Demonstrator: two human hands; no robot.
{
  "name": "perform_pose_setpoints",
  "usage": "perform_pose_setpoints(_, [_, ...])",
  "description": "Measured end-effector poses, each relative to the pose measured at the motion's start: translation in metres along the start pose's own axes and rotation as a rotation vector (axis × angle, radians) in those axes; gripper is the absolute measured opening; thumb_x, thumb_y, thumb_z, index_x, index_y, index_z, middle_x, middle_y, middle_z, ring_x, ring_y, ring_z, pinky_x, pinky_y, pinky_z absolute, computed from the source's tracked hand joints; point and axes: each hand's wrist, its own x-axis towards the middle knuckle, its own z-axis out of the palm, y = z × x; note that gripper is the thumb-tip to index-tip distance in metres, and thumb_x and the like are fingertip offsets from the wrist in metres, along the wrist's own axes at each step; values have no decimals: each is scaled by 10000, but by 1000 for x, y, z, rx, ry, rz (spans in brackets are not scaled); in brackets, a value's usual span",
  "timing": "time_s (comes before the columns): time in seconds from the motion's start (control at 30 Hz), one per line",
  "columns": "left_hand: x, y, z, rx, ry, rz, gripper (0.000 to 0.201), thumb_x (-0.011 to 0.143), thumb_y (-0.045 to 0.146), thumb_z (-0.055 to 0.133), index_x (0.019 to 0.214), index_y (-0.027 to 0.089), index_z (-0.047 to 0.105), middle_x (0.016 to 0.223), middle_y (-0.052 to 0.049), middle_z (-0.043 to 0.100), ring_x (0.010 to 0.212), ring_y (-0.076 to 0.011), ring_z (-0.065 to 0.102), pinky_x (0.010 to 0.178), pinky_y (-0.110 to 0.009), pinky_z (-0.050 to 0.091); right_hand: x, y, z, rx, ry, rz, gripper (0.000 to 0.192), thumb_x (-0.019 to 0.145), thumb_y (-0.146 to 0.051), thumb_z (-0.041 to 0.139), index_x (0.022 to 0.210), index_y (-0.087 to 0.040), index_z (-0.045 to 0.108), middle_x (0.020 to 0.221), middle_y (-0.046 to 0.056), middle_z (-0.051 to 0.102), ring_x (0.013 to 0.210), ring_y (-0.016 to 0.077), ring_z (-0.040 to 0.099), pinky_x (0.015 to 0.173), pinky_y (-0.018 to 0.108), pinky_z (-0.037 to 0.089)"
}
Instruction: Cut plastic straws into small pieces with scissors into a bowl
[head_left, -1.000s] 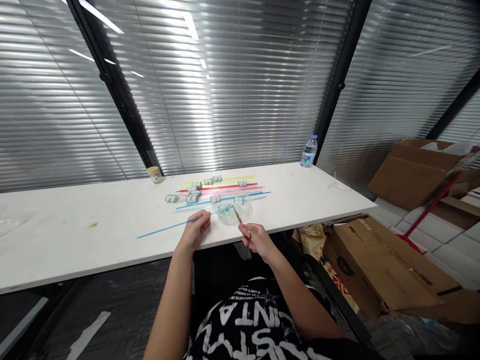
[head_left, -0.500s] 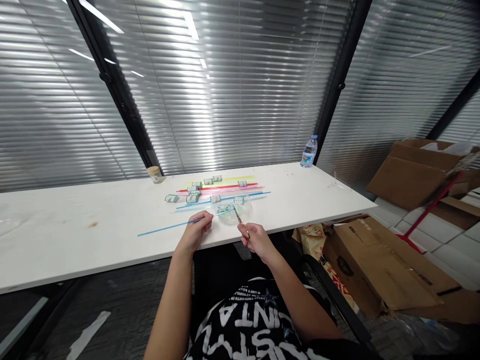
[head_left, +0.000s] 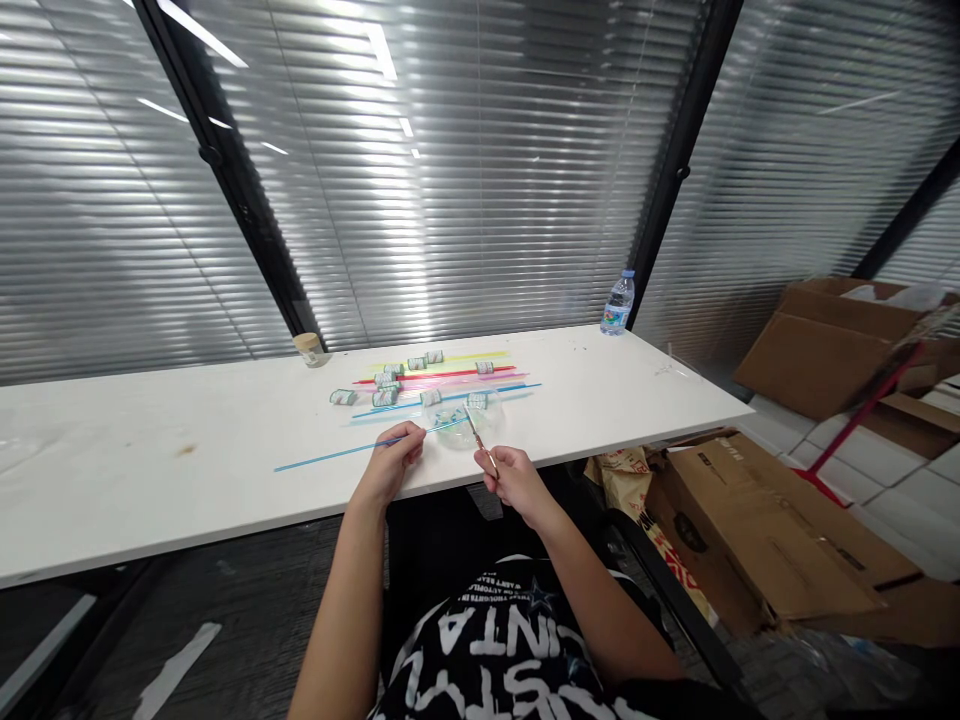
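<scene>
By the bowl, my left hand pinched a straw, my right hand gripped scissors; cylinders crowded behind it.

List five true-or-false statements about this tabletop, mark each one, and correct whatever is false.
1. The left hand holds a blue straw. True.
2. The right hand holds a water bottle. False: it holds scissors; the water bottle stands near the table's far edge, toward its right end.
3. Small pieces lie in the clear bowl. True.
4. The red straws lie nearer the person than the blue straws on the table. False: the red ones lie farther away.
5. The bottle has a blue cap. True.
</scene>
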Motion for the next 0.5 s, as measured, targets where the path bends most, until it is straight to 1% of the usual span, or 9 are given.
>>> perform_pose_setpoints(0.13, [0,0,1,-12,0,0,309,684,378,730,577,170,529,504,49,402,491,-74,360,484,-210,253,0,1,0,25,-15,24,484,788,-589,607,601,-199,389,499,-42,474,380,44,269,388,214,168])
perform_pose_setpoints(0.3, [0,-1,0,-31,-7,7,303,694,357,735,571,164,537,502,48,409,494,-69,357,488,-203,244,1,3,-1,23,-12,12,490,785,-592,613,593,-194,402,498,-38,474,381,41,265,390,214,170])
perform_pose_setpoints(0.5, [1,-3,-2,-27,-12,15,288,710,350,736,594,165,548,508,46,415,498,-75,364,490,-208,250,0,1,-1,9,-20,2,493,785,-578,619,584,-196,380,499,-37,462,395,43,261,397,212,163])
